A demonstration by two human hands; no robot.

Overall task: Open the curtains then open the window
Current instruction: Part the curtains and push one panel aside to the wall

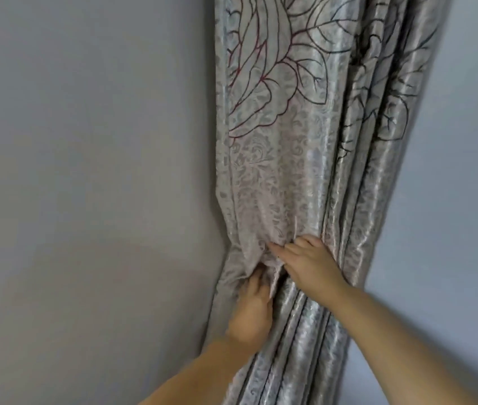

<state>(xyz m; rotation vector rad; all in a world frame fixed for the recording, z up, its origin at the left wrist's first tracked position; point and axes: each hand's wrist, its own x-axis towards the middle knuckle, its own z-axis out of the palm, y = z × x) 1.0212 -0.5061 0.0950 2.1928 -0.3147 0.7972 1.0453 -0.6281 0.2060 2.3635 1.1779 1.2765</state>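
A shiny grey curtain with red and black leaf outlines hangs bunched in folds between two wall areas. My left hand reaches up from below, and its fingers are dug into a fold near the curtain's left edge, gripping the cloth. Just above and to the right, my right hand lies on the fabric with its fingers pinching a gathered pleat. The cloth puckers where both hands meet. No window shows in this view.
A plain grey wall fills the left side. A paler blue-grey wall lies to the right of the curtain. A darker shadowed strip runs across the lower right corner.
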